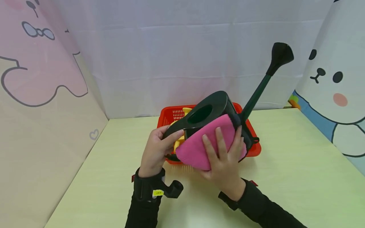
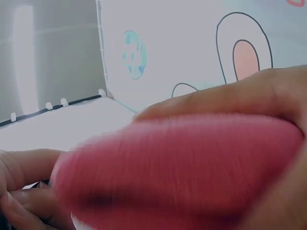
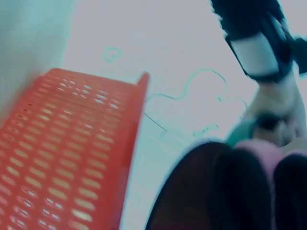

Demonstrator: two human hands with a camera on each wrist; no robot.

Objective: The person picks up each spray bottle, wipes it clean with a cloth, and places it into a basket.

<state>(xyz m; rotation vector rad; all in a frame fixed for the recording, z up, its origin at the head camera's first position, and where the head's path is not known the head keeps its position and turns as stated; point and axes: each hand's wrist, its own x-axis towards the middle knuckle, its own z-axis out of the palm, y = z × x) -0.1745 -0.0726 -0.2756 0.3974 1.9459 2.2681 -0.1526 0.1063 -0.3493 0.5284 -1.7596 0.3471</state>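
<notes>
A dark green watering can (image 1: 218,101) is tilted over a red basket, its long spout (image 1: 256,95) and black sprinkler head (image 1: 280,55) pointing up to the right. My left hand (image 1: 158,148) grips the can's handle on the left side. A folded pink cloth (image 1: 196,152) lies against the can's near side, held by my right hand (image 1: 223,166) with its fingers spread over it. Close up in the left wrist view, the cloth (image 2: 177,167) sits between the fingers and thumb. The can's lower part is largely hidden behind cloth and hand.
Behind and beneath the can, the red perforated basket (image 1: 253,150) stands on the pale green table (image 1: 299,177). Yellow items (image 1: 178,144) in it are partly covered. A white curtain (image 1: 171,57) hangs at the back, with cartoon-printed sheets at both sides.
</notes>
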